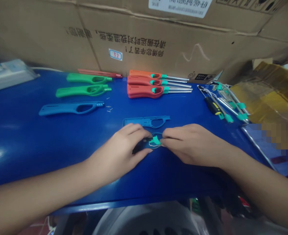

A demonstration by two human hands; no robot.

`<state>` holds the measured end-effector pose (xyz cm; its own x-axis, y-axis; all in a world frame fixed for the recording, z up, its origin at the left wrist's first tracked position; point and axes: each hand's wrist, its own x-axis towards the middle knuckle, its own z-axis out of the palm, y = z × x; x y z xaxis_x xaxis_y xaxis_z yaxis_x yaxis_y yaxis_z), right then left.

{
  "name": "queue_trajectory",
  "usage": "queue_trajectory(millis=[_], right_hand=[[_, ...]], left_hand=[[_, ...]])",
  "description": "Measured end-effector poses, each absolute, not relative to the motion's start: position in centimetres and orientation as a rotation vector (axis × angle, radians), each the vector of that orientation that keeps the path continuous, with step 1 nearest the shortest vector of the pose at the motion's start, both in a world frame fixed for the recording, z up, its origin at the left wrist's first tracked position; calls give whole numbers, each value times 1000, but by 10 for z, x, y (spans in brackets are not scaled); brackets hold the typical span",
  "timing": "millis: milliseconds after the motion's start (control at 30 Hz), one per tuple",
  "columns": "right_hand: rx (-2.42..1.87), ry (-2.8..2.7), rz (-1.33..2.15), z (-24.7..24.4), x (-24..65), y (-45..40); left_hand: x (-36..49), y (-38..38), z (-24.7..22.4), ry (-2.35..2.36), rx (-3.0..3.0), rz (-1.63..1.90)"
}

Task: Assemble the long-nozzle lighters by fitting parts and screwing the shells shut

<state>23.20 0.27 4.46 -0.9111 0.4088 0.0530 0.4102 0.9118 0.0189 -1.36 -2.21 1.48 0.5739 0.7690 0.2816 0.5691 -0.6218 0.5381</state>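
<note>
One left hand point(128, 143): holds the blue casing point(147, 145).
Right hand point(194, 144): narrow, at the turquoise trigger point(155, 141); what it grips, I cannot tell.
Blue half-shell point(144, 122): lies just beyond.

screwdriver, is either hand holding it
No, the screwdriver lies on the table, apart from both the left hand and the right hand.

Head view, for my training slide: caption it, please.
Left hand and right hand flanking a teal piece near a blue half-shell.

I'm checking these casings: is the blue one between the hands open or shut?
Open: in the blue casing, a turquoise piece and pale wire show exposed.
</note>
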Motion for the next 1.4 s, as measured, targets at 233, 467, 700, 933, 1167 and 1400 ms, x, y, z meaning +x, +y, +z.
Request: queue_trajectory(millis=[233,467,700,933,1167,1400], right_hand=[[-706,-3076,-14,45,230,0],[-800,-2887,338,44,235,5],[-737,-2884,331,37,234,7],[-786,-2903,355,37,232,4],[-844,-2824,411,33,229,3],[-855,-2776,586,36,231,3]], left_hand=[[-14,-23,13,1047,2482,625],[-16,-19,13,947,2571,527],[-19,-18,21,939,2778,350],[-19,-17,24,945,2848,300],[-20,-17,25,919,2832,292],[-21,-18,22,901,2816,288]])
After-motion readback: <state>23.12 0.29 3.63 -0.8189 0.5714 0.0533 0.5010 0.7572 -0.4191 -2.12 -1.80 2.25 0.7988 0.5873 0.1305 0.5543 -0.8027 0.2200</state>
